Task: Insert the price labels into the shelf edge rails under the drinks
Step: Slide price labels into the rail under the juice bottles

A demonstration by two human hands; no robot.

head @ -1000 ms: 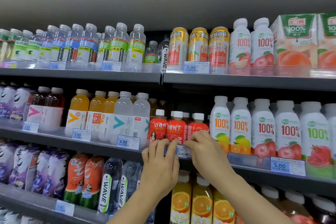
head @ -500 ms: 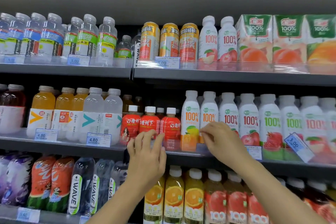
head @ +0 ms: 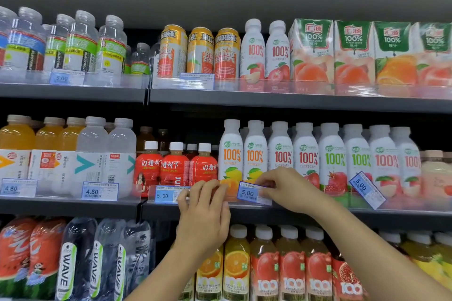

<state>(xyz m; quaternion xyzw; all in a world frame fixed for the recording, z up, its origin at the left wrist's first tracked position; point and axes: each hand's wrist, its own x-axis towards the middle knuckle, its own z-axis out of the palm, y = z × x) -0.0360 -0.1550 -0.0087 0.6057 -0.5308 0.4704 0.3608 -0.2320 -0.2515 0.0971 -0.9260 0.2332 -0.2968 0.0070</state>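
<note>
On the middle shelf, a clear edge rail (head: pixel 305 205) runs under the drinks. My right hand (head: pixel 288 188) pinches a blue-and-white 5.00 price label (head: pixel 252 193) at its right end, holding it slightly tilted against the rail below the white mango bottles (head: pixel 231 154). My left hand (head: pixel 205 210) rests fingers on the rail just left of that label, partly covering another 5.00 label (head: pixel 166 195) seated under the red bottles (head: pixel 175 166). A third 5.00 label (head: pixel 367 189) sits crooked in the rail further right.
Two 4.80 labels (head: pixel 99 191) sit in the rail to the left. The top shelf carries water bottles, cans (head: pixel 199 52) and juice cartons (head: pixel 352 54) with labels in its rail. The bottom shelf holds WAVE bottles (head: pixel 67 261) and juice bottles.
The view shifted right along the shelf. My right hand left the label under the red bottles and now holds a 5.00 label under the mango bottles; my left hand followed to the right.
</note>
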